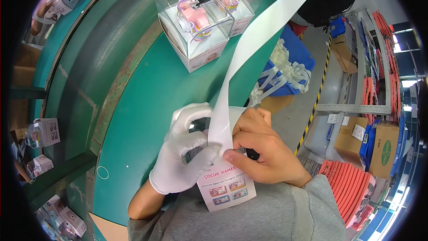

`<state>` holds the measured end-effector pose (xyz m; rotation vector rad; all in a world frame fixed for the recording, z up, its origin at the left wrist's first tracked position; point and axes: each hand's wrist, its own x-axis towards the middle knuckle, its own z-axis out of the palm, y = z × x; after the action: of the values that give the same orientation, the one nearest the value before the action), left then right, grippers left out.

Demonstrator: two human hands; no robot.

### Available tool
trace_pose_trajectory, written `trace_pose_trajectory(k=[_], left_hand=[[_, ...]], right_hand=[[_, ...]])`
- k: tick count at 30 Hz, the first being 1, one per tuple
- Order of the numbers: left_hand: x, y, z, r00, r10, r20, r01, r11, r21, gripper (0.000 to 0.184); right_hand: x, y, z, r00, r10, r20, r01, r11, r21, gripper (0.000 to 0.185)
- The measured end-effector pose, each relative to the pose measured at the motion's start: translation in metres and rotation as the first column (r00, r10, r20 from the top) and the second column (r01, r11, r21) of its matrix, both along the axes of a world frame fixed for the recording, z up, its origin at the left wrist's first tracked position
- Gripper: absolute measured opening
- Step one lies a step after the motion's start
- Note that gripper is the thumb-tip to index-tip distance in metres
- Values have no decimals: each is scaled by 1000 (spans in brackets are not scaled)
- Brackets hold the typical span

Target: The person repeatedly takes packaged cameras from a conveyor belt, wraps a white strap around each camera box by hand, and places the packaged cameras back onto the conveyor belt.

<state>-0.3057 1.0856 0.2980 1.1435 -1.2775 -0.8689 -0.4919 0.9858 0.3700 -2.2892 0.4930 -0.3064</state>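
Note:
A small printed box with pink lettering is upright against my grey shirt, its upper part mostly hidden by my hands. My left hand, in a white glove, curls round the left side of this box, with its thumb at the lower end of a long white strip. My bare right hand is closed at the box's right side, thumb and fingers pinching that strip near the box. From there the strip runs up past the table edge and out of view at the top. What lies under my fingers is hidden.
Clear-topped boxes with pink toy cameras stand ahead on the green table. A blue bin of loose white strips sits to the right, near a shelving rack and stacked pink sheets. Other people's hands and boxes are at left.

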Motion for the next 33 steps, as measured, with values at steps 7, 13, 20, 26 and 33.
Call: trace_pose_trajectory(k=[7, 13, 20, 26, 33], left_hand=[[-1, 5, 7, 993, -13, 116, 17, 999, -33, 21], [7, 10, -5, 977, -58, 207, 89, 986, -141, 39], [-6, 25, 10, 993, 31, 110, -23, 997, -72, 73], [-7, 28, 9, 960, 60, 273, -38, 995, -87, 82], [-10, 39, 4, 948, 89, 306, -56, 992, -117, 80]], right_hand=[[-4, 9, 1, 1000, 0, 14, 0, 1000, 5, 7], [-4, 18, 7, 1000, 8, -28, -9, 1000, -19, 13], [-6, 29, 2, 1000, -1, -3, 1, 998, -62, 13], [-7, 31, -5, 997, 8, 72, -4, 999, -49, 12], [-5, 38, -8, 989, 35, 147, -25, 997, -73, 12]])
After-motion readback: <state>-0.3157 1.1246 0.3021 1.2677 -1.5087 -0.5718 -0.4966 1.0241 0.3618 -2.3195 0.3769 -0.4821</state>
